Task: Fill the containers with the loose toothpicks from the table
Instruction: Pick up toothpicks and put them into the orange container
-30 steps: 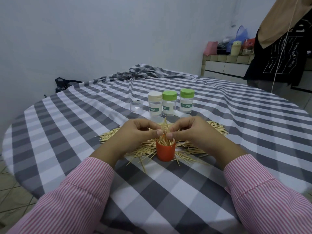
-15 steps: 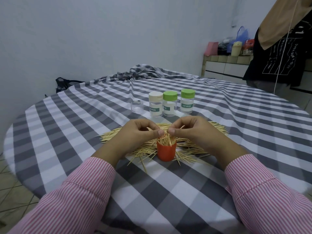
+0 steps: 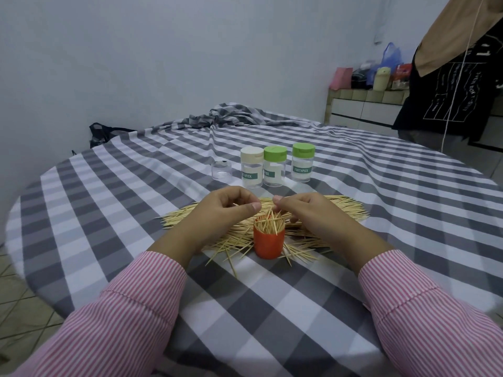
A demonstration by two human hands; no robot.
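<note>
Fingers (image 3: 255, 206) of the left hand (image 3: 223, 210) are curled in, and the thumb and first finger pinch a thin toothpick, though it is hard to see clearly. Across from it, the right hand (image 3: 307, 213) has curled fingers too, with the tips pressed close together, but I cannot tell if they hold a toothpick. Both hands hover just above the orange cup (image 3: 269, 242), with a small gap between their fingertips. That cup stands upright on the bench (image 3: 381, 186) and is packed with toothpicks that stick up past its rim. All around the cup lies a wide pile of loose toothpicks (image 3: 334, 209), spread left and right behind the hands, with a few stray ones in front. Behind the pile stand three clear jars in a row: one with a cream lid (image 3: 251, 167), one with a green lid (image 3: 275, 165) touching it, and another green one (image 3: 303, 161) a little apart on the right. A small clear cup (image 3: 221, 171) with no lid sits just left of them. The checked cloth (image 3: 136, 186) covers the round bench, with lots of open room on both sides and in front, up to the curved edge. A person in a dark shirt (image 3: 449, 85) stands at the far right.
</note>
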